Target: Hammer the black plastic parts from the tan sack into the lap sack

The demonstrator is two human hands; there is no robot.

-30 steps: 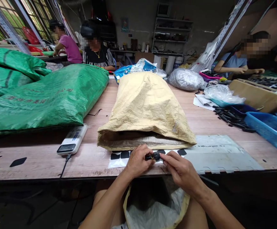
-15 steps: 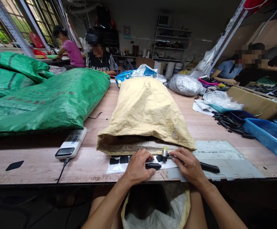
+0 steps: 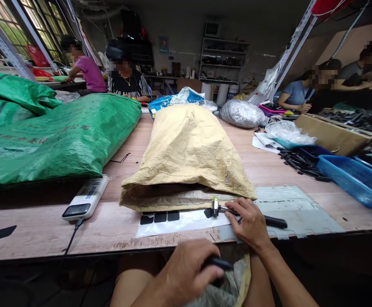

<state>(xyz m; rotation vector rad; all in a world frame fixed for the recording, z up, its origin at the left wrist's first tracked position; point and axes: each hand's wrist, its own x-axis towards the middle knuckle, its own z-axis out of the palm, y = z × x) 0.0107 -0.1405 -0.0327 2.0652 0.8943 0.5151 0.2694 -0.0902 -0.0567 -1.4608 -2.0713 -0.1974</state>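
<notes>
My left hand [image 3: 192, 268] is closed round a short black cylindrical piece [image 3: 221, 263] and hangs over the mouth of an open sack [image 3: 242, 273] between my knees. The far end of the piece is inside the grip. On the table, my right hand [image 3: 249, 221] grips a small hammer [image 3: 216, 208] by its shaft. The hammer has a shiny metal head with a yellow face, and its black handle sticks out to the right. Under the hammer head lies a white sheet with black stickers [image 3: 160, 230]. A beige woven sack [image 3: 189, 149] rests just behind, its dark mouth facing me.
A green sack [image 3: 77, 136] fills the left, with a white device [image 3: 86, 198] on a cable in front. To the right are a grey mat [image 3: 294, 209], black parts [image 3: 301, 164] and a blue basket [image 3: 352, 179]. Several people sit farther back.
My left hand has lifted the black piece off the white sheet and brought it down toward me, over the lap sack. My right hand stays on the hammer. The view has shifted slightly.
</notes>
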